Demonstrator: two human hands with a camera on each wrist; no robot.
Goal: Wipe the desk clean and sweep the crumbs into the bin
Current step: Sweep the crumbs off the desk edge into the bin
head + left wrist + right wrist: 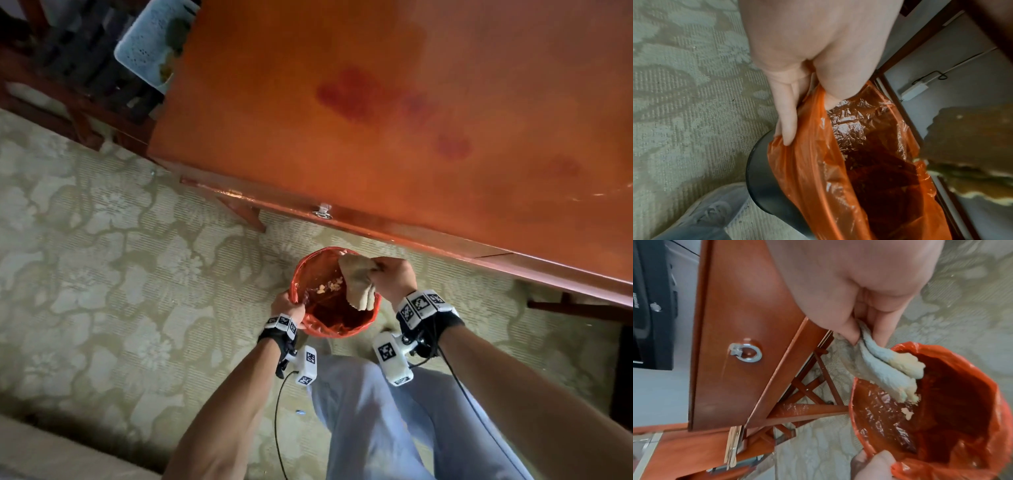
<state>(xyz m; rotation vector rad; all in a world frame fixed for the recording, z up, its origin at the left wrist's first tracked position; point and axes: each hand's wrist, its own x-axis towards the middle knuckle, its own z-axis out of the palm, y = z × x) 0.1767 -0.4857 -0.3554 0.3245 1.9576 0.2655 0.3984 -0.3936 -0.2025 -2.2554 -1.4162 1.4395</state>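
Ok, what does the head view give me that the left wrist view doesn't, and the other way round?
Only the head view shows the desk top with its dark patches, the right hand gripping the cloth, and pale crumbs inside the bin. Only the left wrist view shows the bin's dark outer wall under the liner and a white power strip on the floor. Both show the left hand holding the orange liner at the rim, above the patterned carpet.
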